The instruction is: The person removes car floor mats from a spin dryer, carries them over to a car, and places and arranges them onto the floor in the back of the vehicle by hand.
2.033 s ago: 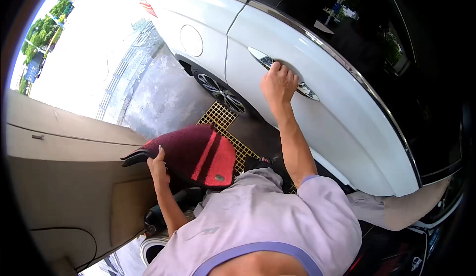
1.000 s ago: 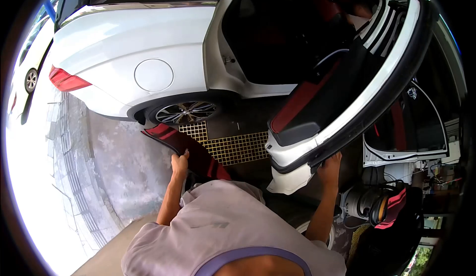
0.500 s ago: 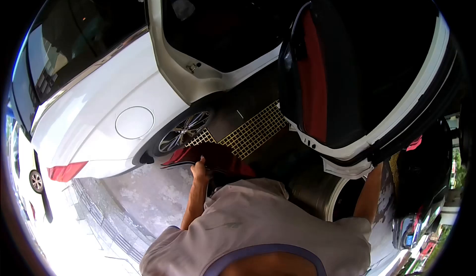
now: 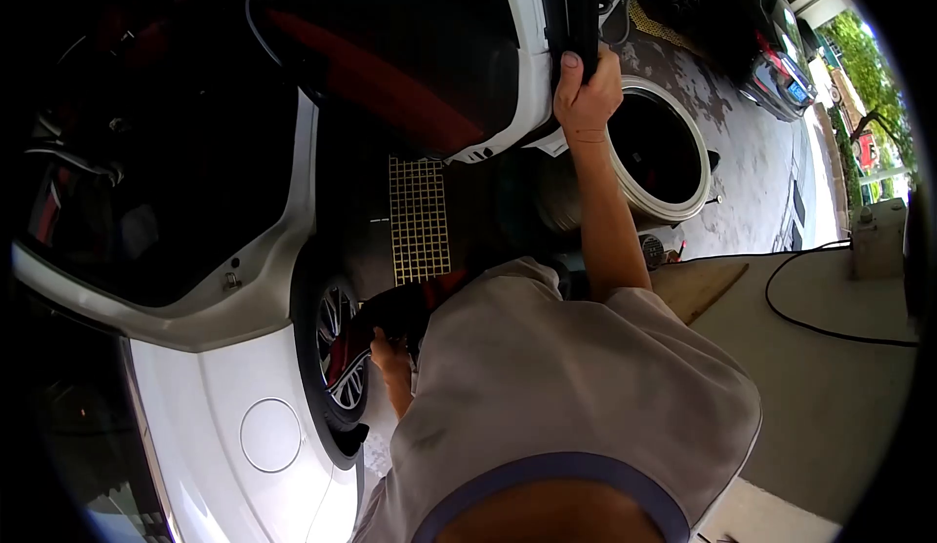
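Note:
My left hand (image 4: pixel 388 350) grips the edge of dark red floor mats (image 4: pixel 395 314), which hang low beside the rear wheel (image 4: pixel 338 343) of the white car (image 4: pixel 215 387). With my right hand (image 4: pixel 590 94) I hold the outer edge of the open car door (image 4: pixel 532 65), thumb on the near side and fingers partly hidden behind it. The door's inner panel is black and red (image 4: pixel 381 80). The mats' lower part is dark and partly hidden by my shirt.
A round drum with a pale rim (image 4: pixel 698 158) stands right of the door, near my right forearm. Yellow floor grating (image 4: pixel 420 221) lies between car and door. A wall (image 4: pixel 830 387) with a black cable is at right. Another car (image 4: pixel 781 80) is parked beyond.
The door was closed with my right hand at its handle; now it stands open and my hand is on its edge. My view has turned. My left hand still holds the mats, now beside the wheel.

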`<control>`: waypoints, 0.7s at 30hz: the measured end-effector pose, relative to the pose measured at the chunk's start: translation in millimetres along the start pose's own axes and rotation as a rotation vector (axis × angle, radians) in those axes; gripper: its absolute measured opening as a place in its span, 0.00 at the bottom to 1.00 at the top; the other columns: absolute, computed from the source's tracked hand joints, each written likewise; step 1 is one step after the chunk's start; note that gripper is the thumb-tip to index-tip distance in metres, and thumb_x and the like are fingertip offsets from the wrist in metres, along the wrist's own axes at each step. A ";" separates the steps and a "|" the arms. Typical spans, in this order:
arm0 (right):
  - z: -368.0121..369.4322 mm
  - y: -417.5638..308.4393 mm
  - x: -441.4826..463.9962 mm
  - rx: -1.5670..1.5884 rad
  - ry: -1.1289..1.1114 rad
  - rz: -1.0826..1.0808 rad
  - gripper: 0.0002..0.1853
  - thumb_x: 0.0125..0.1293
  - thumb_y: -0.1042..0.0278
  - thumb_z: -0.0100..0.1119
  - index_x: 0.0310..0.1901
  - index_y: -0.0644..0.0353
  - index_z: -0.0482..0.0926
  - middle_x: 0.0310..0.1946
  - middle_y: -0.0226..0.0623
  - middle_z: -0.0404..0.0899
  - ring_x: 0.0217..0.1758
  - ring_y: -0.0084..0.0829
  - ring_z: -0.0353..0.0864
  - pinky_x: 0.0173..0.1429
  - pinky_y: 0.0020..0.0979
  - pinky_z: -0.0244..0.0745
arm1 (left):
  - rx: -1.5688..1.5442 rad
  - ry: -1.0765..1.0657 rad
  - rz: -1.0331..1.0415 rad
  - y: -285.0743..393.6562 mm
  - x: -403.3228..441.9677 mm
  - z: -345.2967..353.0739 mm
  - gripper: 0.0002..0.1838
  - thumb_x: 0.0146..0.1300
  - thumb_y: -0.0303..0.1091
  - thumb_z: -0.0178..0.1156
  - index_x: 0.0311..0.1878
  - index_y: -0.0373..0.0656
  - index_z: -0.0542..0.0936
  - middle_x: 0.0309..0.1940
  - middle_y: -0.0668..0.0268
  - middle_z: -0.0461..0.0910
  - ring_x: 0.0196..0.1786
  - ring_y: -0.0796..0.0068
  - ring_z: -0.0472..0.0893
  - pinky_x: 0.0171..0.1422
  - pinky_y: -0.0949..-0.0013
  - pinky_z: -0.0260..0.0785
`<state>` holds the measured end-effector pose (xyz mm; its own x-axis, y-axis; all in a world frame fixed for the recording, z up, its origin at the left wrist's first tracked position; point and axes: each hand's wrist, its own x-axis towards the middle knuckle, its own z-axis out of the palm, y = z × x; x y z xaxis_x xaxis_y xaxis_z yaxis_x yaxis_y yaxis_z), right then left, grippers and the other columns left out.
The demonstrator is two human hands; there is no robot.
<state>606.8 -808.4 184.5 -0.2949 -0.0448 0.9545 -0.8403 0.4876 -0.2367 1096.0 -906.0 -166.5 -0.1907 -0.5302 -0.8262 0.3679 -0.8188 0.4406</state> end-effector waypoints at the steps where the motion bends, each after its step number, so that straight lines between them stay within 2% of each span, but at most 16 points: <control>1: 2.7 3.4 -0.1 -0.002 0.009 -0.008 0.22 0.72 0.49 0.63 0.48 0.64 0.80 0.37 0.44 0.81 0.40 0.49 0.82 0.43 0.42 0.77 | 0.013 0.009 0.002 5.9 -2.7 2.9 0.24 0.79 0.42 0.57 0.64 0.29 0.77 0.58 0.53 0.82 0.56 0.54 0.83 0.59 0.54 0.81; 3: 5.0 9.5 -5.0 -0.007 0.019 -0.024 0.22 0.73 0.49 0.63 0.49 0.64 0.80 0.37 0.44 0.81 0.39 0.49 0.82 0.43 0.41 0.77 | 0.032 -0.033 -0.022 12.3 -10.6 -0.3 0.25 0.79 0.45 0.57 0.62 0.29 0.77 0.57 0.56 0.81 0.54 0.58 0.82 0.57 0.56 0.81; 6: 13.4 25.8 1.2 -0.027 0.047 -0.035 0.21 0.74 0.49 0.61 0.49 0.63 0.80 0.37 0.44 0.82 0.40 0.50 0.83 0.42 0.42 0.78 | 0.203 0.114 0.097 15.4 -9.6 0.5 0.26 0.77 0.48 0.59 0.60 0.30 0.78 0.54 0.59 0.80 0.50 0.62 0.81 0.54 0.57 0.80; 7: 17.4 38.9 3.1 -0.023 0.049 -0.023 0.24 0.76 0.46 0.57 0.50 0.64 0.80 0.38 0.46 0.82 0.39 0.51 0.83 0.43 0.43 0.78 | 0.212 0.109 0.078 15.2 -4.9 -1.4 0.28 0.75 0.50 0.61 0.61 0.31 0.78 0.54 0.59 0.78 0.50 0.64 0.79 0.53 0.57 0.79; 9: 18.2 50.6 12.6 -0.005 0.032 0.022 0.27 0.78 0.42 0.52 0.52 0.64 0.79 0.40 0.50 0.83 0.40 0.56 0.84 0.45 0.46 0.78 | 0.247 0.108 0.103 20.5 -10.3 4.5 0.29 0.76 0.50 0.61 0.63 0.30 0.77 0.56 0.58 0.78 0.52 0.63 0.79 0.55 0.57 0.79; 13: 22.3 78.5 24.4 0.001 -0.021 0.043 0.29 0.79 0.40 0.49 0.52 0.64 0.78 0.40 0.53 0.83 0.43 0.60 0.84 0.46 0.49 0.78 | 0.333 0.117 0.107 22.6 -12.2 2.7 0.30 0.76 0.48 0.60 0.66 0.29 0.74 0.58 0.57 0.76 0.56 0.62 0.78 0.59 0.56 0.79; 16: 26.4 97.9 29.7 -0.013 -0.023 0.031 0.29 0.79 0.39 0.49 0.53 0.64 0.78 0.40 0.54 0.84 0.43 0.60 0.84 0.46 0.50 0.79 | 0.154 0.047 0.107 19.7 -9.1 3.1 0.30 0.77 0.47 0.59 0.69 0.29 0.72 0.61 0.56 0.76 0.59 0.59 0.79 0.62 0.54 0.79; 20: 32.6 117.1 35.7 -0.033 -0.017 0.050 0.30 0.79 0.38 0.47 0.53 0.63 0.77 0.40 0.55 0.85 0.44 0.61 0.85 0.49 0.51 0.79 | 1.763 -0.082 0.774 39.7 -47.0 7.7 0.29 0.72 0.39 0.66 0.67 0.28 0.73 0.51 0.51 0.85 0.51 0.55 0.85 0.57 0.57 0.78; 21: 34.5 121.7 36.2 -0.052 -0.042 0.068 0.30 0.79 0.38 0.47 0.54 0.63 0.77 0.40 0.55 0.85 0.44 0.62 0.85 0.49 0.51 0.79 | 1.739 -0.072 0.815 39.4 -46.0 7.8 0.29 0.71 0.38 0.67 0.66 0.28 0.74 0.49 0.51 0.85 0.50 0.55 0.85 0.56 0.57 0.78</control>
<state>478.2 -780.7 184.0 -0.3700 -0.0460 0.9279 -0.7934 0.5353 -0.2898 1112.2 -915.6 -108.5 -0.5159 -0.8110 -0.2759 -0.7950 0.3331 0.5070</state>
